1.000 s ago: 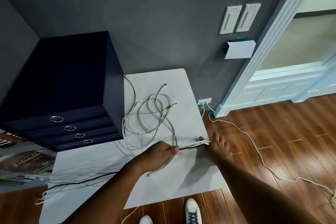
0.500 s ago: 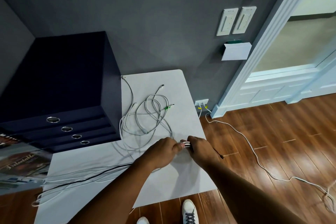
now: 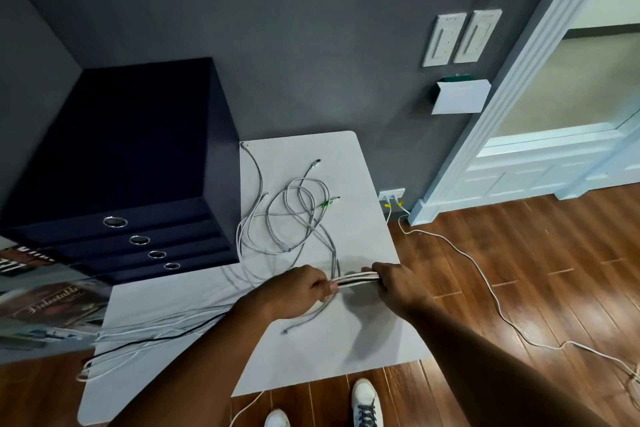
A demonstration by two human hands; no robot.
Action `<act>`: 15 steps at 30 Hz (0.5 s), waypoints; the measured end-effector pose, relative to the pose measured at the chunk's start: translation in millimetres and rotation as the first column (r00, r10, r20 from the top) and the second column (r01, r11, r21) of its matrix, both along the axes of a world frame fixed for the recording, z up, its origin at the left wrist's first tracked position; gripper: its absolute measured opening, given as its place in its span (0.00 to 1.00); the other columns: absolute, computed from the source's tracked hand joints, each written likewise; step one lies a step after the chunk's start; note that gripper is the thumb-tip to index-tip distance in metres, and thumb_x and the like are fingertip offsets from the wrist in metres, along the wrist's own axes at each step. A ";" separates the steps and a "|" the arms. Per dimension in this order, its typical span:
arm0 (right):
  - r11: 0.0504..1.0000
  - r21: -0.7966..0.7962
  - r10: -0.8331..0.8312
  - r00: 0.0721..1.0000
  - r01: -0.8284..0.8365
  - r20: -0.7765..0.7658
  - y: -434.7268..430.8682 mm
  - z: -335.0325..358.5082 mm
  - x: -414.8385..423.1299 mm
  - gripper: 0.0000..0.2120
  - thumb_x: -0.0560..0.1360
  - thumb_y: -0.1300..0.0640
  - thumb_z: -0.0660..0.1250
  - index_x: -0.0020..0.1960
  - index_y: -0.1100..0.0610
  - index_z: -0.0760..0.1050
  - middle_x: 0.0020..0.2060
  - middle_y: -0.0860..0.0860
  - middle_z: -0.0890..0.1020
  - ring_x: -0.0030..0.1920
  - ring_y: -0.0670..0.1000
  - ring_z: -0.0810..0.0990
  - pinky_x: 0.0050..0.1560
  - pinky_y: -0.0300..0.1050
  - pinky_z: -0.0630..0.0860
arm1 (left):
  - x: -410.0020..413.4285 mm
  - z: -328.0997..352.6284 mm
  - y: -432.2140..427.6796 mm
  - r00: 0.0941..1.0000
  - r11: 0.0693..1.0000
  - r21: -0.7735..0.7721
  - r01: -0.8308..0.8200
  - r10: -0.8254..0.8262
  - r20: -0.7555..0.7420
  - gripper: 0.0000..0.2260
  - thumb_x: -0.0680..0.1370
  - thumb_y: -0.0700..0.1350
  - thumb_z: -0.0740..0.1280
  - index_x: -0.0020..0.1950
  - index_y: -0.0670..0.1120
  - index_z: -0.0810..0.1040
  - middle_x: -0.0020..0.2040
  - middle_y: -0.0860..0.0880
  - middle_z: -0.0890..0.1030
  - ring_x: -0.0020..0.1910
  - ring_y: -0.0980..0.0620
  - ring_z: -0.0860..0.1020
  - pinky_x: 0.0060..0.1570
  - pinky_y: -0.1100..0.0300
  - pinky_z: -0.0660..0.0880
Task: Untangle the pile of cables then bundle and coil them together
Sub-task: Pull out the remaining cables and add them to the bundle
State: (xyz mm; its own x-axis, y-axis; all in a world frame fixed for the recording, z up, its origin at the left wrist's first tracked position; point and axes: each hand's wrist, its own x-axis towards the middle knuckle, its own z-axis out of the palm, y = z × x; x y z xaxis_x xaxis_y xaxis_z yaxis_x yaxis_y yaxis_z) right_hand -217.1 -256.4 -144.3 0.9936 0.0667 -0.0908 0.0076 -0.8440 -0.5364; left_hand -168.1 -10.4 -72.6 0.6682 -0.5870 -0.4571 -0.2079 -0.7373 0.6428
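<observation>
**A:** How are the 2 hands posed?

**B:** Both forearms reach in from the bottom edge. The left hand (image 3: 301,291) is knuckles-up, its fingers curled tight round a straight bundle of white cables with 1 black strand (image 3: 356,279). The right hand (image 3: 398,284) clamps the same bundle's other end, fingers wrapped over it. The short stretch between them is pulled straight over the flat white surface (image 3: 346,357), to the right and in front of the dark navy drawer cabinet (image 3: 138,156).

**A:** And the other cables?

**B:** A loose tangle of thin grey cables (image 3: 298,215) lies on the surface just right of the cabinet, with 1 plug marked green. From the left hand, long white strands (image 3: 156,329) and the black one trail under the forearm, in front of the cabinet, to the surface's left edge.

**A:** Any writing?

**B:** A glossy magazine (image 3: 52,302) left-front of the cabinet shows a cursive title, too blurred to read surely.

**A:** What's hidden?

**B:** The right fingertips tuck under the bundle. The trailing ends blur at the surface's edge, and the magazine is cut off on the left.
</observation>
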 end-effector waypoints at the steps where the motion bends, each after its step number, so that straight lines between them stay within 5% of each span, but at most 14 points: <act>1: 1.000 -0.022 0.003 1.000 -0.004 -0.019 -2.4 -0.1 0.0 0.09 0.80 0.53 0.64 0.42 0.54 0.76 0.37 0.53 0.82 0.38 0.54 0.78 0.38 0.45 0.69 | 1.0 -1.6 5.7 1.000 1.000 0.017 -0.008 0.008 0.003 0.18 0.82 0.59 0.59 0.41 0.50 0.77 0.29 0.53 0.71 0.25 0.58 0.67 0.33 0.57 0.65; 6: 0.989 -0.147 0.021 0.999 -0.026 -0.035 -4.6 0.9 0.4 0.05 0.76 0.60 0.64 0.45 0.53 0.78 0.41 0.52 0.82 0.43 0.57 0.79 0.40 0.45 0.68 | -4.6 -12.5 20.1 0.994 0.998 0.001 -0.056 0.055 0.097 0.18 0.82 0.60 0.59 0.38 0.50 0.72 0.34 0.50 0.76 0.34 0.52 0.74 0.38 0.55 0.70; 11: 0.941 -0.338 0.069 0.992 -0.029 0.107 5.9 3.5 5.2 0.12 0.73 0.41 0.66 0.47 0.49 0.75 0.44 0.47 0.76 0.46 0.53 0.75 0.43 0.51 0.74 | -9.1 -12.1 17.5 0.981 0.998 -0.008 -0.063 0.064 0.184 0.18 0.83 0.59 0.59 0.37 0.52 0.71 0.34 0.50 0.77 0.36 0.50 0.77 0.39 0.53 0.71; 15: 0.945 -0.285 0.224 0.953 -0.161 0.203 53.6 22.4 10.7 0.15 0.72 0.40 0.64 0.50 0.49 0.74 0.45 0.48 0.78 0.46 0.52 0.76 0.43 0.48 0.73 | -9.7 -8.9 9.9 0.971 1.000 0.008 -0.030 0.027 0.239 0.12 0.83 0.57 0.60 0.47 0.52 0.77 0.39 0.51 0.79 0.41 0.49 0.78 0.38 0.56 0.69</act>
State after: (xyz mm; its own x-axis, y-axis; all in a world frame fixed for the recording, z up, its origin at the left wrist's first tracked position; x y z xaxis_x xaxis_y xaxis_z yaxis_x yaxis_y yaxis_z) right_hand -206.4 -202.8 -121.9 0.9597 0.2635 0.0975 0.2801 -0.9240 -0.2603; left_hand -177.8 -0.5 -81.5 0.7754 -0.5616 -0.2887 -0.3331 -0.7522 0.5685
